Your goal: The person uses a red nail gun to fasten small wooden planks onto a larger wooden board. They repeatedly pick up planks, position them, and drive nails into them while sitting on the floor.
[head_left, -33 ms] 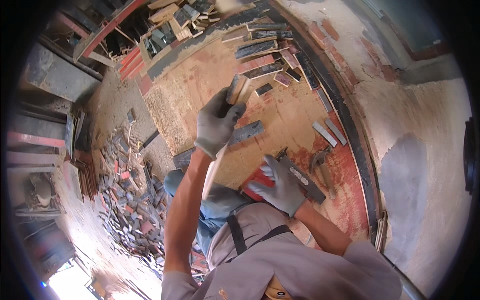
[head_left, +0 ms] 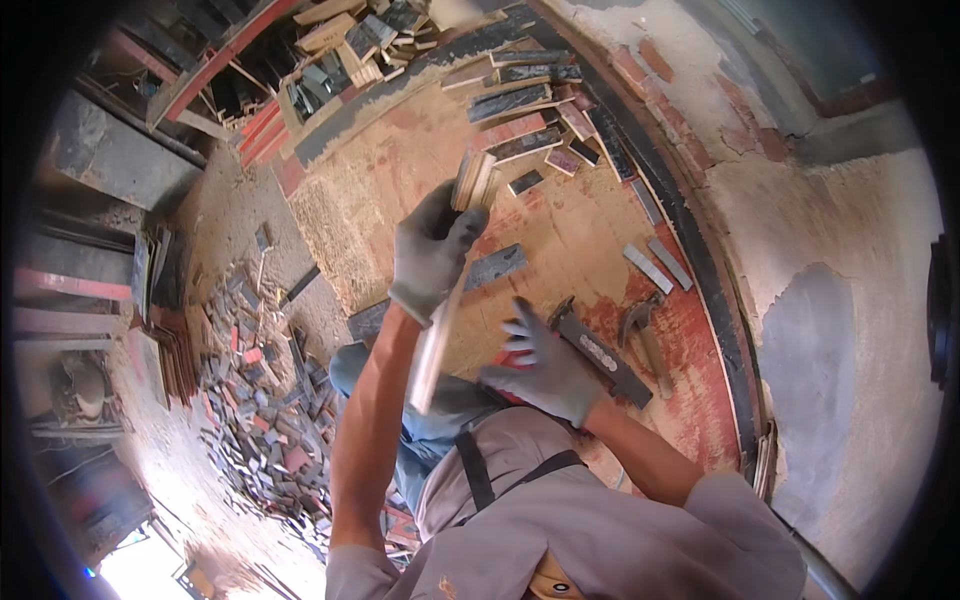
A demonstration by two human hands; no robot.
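Note:
My left hand (head_left: 428,250), gloved in grey, is closed around plywood strips (head_left: 473,182). Their layered edges show above the fingers, and a long pale end (head_left: 428,365), blurred, hangs below the wrist beside my forearm. My right hand (head_left: 550,365), also gloved, has its fingers spread over a red object (head_left: 518,358) that it mostly hides; whether it touches it I cannot tell. Just right of that hand lies a long dark tool part (head_left: 600,355) with a pale marking. A claw hammer (head_left: 648,345) with a wooden handle lies further right. A dark-faced wood piece (head_left: 497,266) lies between my hands.
The worn wooden board (head_left: 380,160) carries several cut strips (head_left: 515,100) along its far right edge. Two pale strips (head_left: 657,263) lie near the hammer. On the floor at left is a heap of offcuts (head_left: 265,420). A plastered wall (head_left: 840,220) bounds the right side.
The lower end of the plywood strips has swung slightly right, and their top now shows more of the layered edge. My right hand has shifted a little left, its fingers raised and spread.

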